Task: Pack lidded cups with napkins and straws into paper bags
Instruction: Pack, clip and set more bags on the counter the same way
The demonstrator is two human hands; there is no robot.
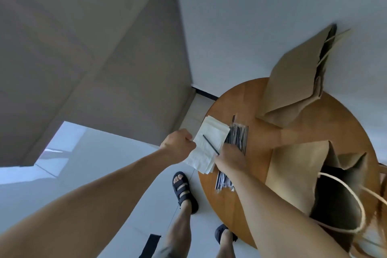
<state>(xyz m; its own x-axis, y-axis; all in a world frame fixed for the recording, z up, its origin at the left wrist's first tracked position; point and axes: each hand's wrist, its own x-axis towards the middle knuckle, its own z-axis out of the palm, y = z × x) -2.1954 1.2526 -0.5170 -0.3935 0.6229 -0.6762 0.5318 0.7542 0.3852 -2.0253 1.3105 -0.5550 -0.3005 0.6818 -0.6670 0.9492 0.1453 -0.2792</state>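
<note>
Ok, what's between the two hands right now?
In the head view, white napkins lie between the left hand and right hand, with one black straw slanting across them.

Both bare forearms extended toward frame centre. Left hand (178, 142) curled, pinching napkin (206, 146) edge. Right hand (229, 160) knuckles up, fingers curled, pinching one black straw (210, 144).

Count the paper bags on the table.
2. The far paper bag stands at the table's back edge; the near paper bag is open at front right. Others may be hidden.
</note>
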